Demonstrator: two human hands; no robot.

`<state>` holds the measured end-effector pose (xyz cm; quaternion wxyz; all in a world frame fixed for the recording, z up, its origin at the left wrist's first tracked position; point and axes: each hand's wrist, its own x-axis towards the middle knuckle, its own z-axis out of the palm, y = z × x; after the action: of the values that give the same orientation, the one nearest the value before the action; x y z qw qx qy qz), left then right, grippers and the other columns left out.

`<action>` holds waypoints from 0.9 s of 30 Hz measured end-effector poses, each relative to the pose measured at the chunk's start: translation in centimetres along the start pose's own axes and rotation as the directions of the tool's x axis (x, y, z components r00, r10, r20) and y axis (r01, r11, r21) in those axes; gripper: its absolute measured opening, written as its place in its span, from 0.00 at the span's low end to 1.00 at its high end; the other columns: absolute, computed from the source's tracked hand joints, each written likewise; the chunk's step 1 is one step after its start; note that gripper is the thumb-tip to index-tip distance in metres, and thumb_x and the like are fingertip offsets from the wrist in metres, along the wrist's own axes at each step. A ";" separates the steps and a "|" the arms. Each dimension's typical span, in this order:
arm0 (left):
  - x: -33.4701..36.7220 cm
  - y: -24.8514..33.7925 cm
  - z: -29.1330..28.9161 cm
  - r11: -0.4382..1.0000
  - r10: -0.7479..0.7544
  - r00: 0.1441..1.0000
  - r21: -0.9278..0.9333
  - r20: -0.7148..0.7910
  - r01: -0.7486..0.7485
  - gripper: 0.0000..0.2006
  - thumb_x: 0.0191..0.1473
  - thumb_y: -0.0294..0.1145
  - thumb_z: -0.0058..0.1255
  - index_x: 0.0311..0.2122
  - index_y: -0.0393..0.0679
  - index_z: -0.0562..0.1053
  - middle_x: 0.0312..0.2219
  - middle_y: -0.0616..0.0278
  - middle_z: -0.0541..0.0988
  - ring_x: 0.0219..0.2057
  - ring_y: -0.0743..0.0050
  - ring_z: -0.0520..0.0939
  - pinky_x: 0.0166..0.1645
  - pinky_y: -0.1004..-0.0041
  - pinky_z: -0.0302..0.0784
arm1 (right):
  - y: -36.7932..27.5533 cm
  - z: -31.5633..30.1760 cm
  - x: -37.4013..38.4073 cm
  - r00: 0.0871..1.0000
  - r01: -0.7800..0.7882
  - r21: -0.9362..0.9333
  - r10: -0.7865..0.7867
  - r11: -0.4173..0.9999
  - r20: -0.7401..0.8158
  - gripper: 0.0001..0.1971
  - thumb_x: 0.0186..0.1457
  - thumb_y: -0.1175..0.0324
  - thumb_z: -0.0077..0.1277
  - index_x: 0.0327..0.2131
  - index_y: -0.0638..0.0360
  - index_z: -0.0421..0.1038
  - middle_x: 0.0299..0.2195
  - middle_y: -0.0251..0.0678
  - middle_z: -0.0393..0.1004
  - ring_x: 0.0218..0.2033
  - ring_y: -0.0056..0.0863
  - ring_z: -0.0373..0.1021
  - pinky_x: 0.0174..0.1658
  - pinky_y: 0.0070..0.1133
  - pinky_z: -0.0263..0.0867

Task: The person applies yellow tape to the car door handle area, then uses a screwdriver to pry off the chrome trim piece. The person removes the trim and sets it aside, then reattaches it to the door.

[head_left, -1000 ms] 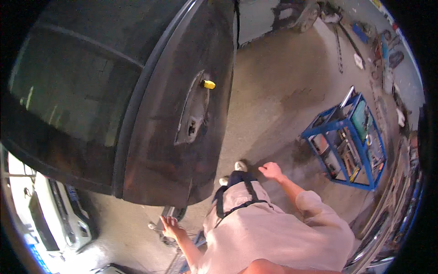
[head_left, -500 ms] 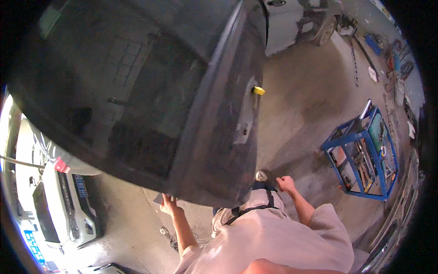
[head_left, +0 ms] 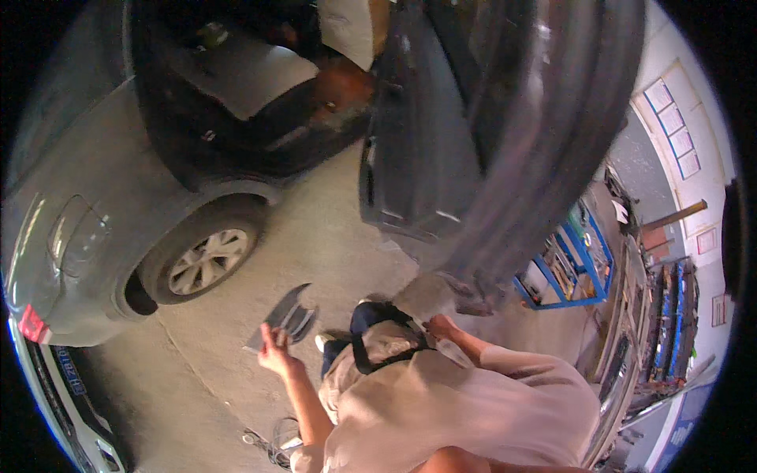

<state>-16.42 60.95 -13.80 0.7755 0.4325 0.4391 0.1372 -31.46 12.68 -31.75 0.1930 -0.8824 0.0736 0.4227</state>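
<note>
Grey car door [head_left: 441, 150] swings beside us; our left hand [head_left: 274, 352] hangs open and empty, our right hand [head_left: 441, 327] rests loosely, apparently holding nothing.

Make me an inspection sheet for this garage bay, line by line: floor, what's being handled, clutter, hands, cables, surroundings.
Surface: bare concrete floor.
Job's things: dark car door, hanging open from the grey car.
Clutter: grey trim pieces lying on the floor.
Hands: left hand free, raised above the trim pieces; right hand at the door's lower edge, grip unclear.
Cables: a loose tangle on the floor by the left forearm.
Surroundings: blue tool cart, shelving along the wall.
</note>
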 end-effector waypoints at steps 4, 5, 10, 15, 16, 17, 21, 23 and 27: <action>2.7 1.4 6.8 0.995 -0.099 0.986 0.034 0.134 0.096 0.14 0.55 0.36 0.67 0.39 0.35 0.80 0.31 0.59 0.83 0.31 0.70 0.84 0.33 0.70 0.83 | -2.7 0.6 2.5 0.991 -0.136 0.377 0.129 0.916 0.043 0.09 0.54 0.61 0.58 0.37 0.51 0.78 0.27 0.30 0.81 0.26 0.29 0.78 0.26 0.34 0.72; 3.6 1.9 8.7 0.989 -0.117 0.980 0.105 0.159 0.101 0.18 0.58 0.38 0.64 0.43 0.32 0.78 0.36 0.56 0.82 0.37 0.68 0.83 0.38 0.66 0.84 | -3.2 0.7 2.9 0.981 -0.195 0.475 0.170 0.858 0.096 0.09 0.54 0.61 0.58 0.37 0.51 0.78 0.26 0.31 0.81 0.25 0.29 0.78 0.26 0.34 0.72; 8.3 3.5 19.1 0.991 -0.106 0.949 0.107 0.297 0.077 0.19 0.56 0.38 0.67 0.43 0.33 0.77 0.39 0.56 0.81 0.38 0.65 0.84 0.38 0.66 0.86 | -7.6 0.6 3.0 0.907 -0.356 0.891 0.336 0.283 0.255 0.13 0.60 0.56 0.56 0.35 0.57 0.77 0.23 0.38 0.76 0.21 0.33 0.75 0.22 0.31 0.70; 15.4 0.3 29.2 0.998 -0.062 0.904 0.040 0.422 0.049 0.17 0.60 0.35 0.63 0.46 0.31 0.78 0.40 0.57 0.82 0.41 0.64 0.84 0.45 0.63 0.86 | -13.3 -2.7 1.8 0.866 -0.324 0.888 0.481 0.326 0.139 0.15 0.64 0.60 0.57 0.26 0.60 0.73 0.18 0.40 0.71 0.16 0.32 0.69 0.19 0.30 0.66; 17.0 -1.2 30.8 0.992 -0.111 0.905 0.094 0.411 0.079 0.16 0.61 0.35 0.62 0.47 0.31 0.78 0.41 0.57 0.83 0.42 0.64 0.84 0.45 0.63 0.85 | -13.8 -2.9 1.6 0.862 -0.238 0.946 0.497 0.219 0.102 0.15 0.63 0.61 0.57 0.26 0.59 0.73 0.18 0.38 0.72 0.16 0.31 0.70 0.19 0.30 0.65; 19.0 -2.9 32.6 0.988 -0.136 0.898 0.125 0.419 0.091 0.16 0.61 0.34 0.61 0.47 0.32 0.78 0.41 0.57 0.83 0.42 0.64 0.84 0.45 0.63 0.85 | -14.3 -2.6 1.5 0.860 -0.188 0.978 0.497 0.093 0.118 0.14 0.63 0.61 0.57 0.26 0.59 0.73 0.18 0.37 0.72 0.17 0.30 0.70 0.19 0.29 0.65; 26.0 -10.5 40.7 0.916 -0.360 0.874 0.299 0.325 0.266 0.17 0.63 0.38 0.58 0.50 0.36 0.77 0.44 0.57 0.83 0.45 0.61 0.84 0.44 0.58 0.82 | -14.7 0.3 2.3 0.808 -0.159 0.982 0.586 0.106 0.068 0.15 0.61 0.59 0.58 0.24 0.55 0.74 0.26 0.34 0.75 0.25 0.29 0.74 0.26 0.32 0.67; 28.6 -14.3 44.9 0.859 -0.479 0.818 0.360 0.318 0.363 0.18 0.64 0.39 0.55 0.53 0.41 0.76 0.48 0.56 0.82 0.46 0.56 0.83 0.45 0.56 0.81 | -15.6 1.7 3.7 0.722 -0.290 0.384 0.464 0.877 -0.513 0.21 0.60 0.57 0.55 0.17 0.58 0.69 0.14 0.37 0.67 0.18 0.35 0.69 0.25 0.38 0.64; 33.0 -20.7 57.5 0.800 -0.585 0.779 0.317 0.225 0.509 0.19 0.64 0.35 0.50 0.59 0.44 0.71 0.55 0.53 0.76 0.52 0.53 0.81 0.50 0.52 0.79 | -19.2 -0.5 6.3 0.673 -0.255 0.961 0.734 0.112 0.093 0.20 0.60 0.58 0.56 0.17 0.57 0.69 0.16 0.37 0.68 0.19 0.34 0.69 0.24 0.36 0.64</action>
<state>45.09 36.68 -34.95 0.7828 0.3909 0.4315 -0.2194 -21.45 30.27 -31.02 0.4793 -0.5846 0.6391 0.1414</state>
